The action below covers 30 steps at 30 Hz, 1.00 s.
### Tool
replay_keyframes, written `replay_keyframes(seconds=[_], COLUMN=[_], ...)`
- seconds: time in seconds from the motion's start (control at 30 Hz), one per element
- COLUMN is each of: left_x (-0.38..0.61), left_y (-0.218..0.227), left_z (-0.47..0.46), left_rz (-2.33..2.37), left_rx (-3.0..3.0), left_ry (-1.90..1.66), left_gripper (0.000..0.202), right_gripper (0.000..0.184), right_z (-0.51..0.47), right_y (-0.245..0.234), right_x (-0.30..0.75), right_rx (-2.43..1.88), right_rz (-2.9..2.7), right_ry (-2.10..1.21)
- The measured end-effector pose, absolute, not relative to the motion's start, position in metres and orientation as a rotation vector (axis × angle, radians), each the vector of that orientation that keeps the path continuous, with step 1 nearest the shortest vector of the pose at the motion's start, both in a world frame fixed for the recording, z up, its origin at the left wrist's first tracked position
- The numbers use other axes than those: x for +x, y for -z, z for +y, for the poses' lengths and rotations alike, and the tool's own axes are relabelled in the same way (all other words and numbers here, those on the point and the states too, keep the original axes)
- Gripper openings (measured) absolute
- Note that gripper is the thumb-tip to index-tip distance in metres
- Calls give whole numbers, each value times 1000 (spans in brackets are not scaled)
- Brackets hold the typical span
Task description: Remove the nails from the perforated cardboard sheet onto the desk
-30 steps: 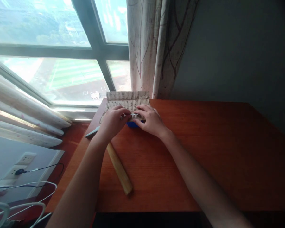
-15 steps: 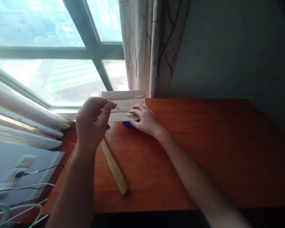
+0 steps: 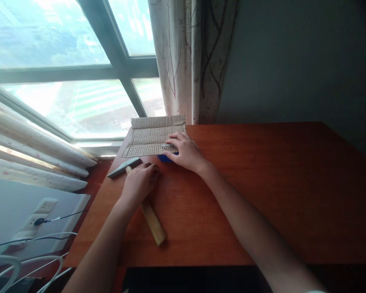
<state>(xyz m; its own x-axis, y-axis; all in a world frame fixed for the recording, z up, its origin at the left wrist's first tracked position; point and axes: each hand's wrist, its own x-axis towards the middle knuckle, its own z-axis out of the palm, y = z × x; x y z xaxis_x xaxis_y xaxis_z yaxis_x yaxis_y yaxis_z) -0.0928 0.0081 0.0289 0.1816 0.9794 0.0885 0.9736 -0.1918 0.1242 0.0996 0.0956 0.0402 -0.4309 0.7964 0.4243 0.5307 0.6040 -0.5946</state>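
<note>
At a reddish-brown worktop [image 3: 247, 183] beneath a tall window [image 3: 49, 36], we see two bare hands at work near the centre of the frame. The right hand [image 3: 186, 151] rests at the near right corner of a perforated tan sheet [image 3: 155, 133], thumb and forefinger on either side of a small ridged metal piece [image 3: 167, 146]; how firmly it grips, we cannot tell. A blue object [image 3: 167, 158] shows under the sheet's near edge. Left of centre, the left hand [image 3: 141, 181] hangs over the handle of a hammer [image 3: 152, 224], fingers curled, and we cannot tell whether it grasps anything. The hammer lies aslant, its grey head towards the worktop's left edge, its wooden butt towards us at lower centre. A branch-patterned curtain [image 3: 173, 61] falls at upper centre; at lower left, we see a black plug [image 3: 39, 221] in a wall socket [image 3: 45, 206], above looping white cables [image 3: 51, 258].
</note>
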Motion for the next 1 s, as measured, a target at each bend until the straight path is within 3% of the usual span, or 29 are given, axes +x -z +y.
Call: replay_keyframes(seconds=[0.17,0.4,0.63,0.77,1.0], left_x=[-90,-76,-83,-85,-71], left_y=[-37,-79,-82,-71,-101], left_z=[4,10,59,67,64], left_rz=[2018,1928,1806,1754,1661], left_rx=[2383,2367,2388,2319,1837], left_ry=[-364,-1145,-776,-843,-1665], left_gripper=[23,20,25,22,10], right_gripper=[35,34,33,33,34], right_z=[95,98,98,98,98], right_y=[-40,-36,-36,-36,-36], right_x=[99,98,97,97,97], right_rx=[-1051,-1041,-1025,-1031,-1039], right_rz=[-2131,-2096,-2078,-2071,-2074], right_ry=[-502,-521,-514,-528,-512])
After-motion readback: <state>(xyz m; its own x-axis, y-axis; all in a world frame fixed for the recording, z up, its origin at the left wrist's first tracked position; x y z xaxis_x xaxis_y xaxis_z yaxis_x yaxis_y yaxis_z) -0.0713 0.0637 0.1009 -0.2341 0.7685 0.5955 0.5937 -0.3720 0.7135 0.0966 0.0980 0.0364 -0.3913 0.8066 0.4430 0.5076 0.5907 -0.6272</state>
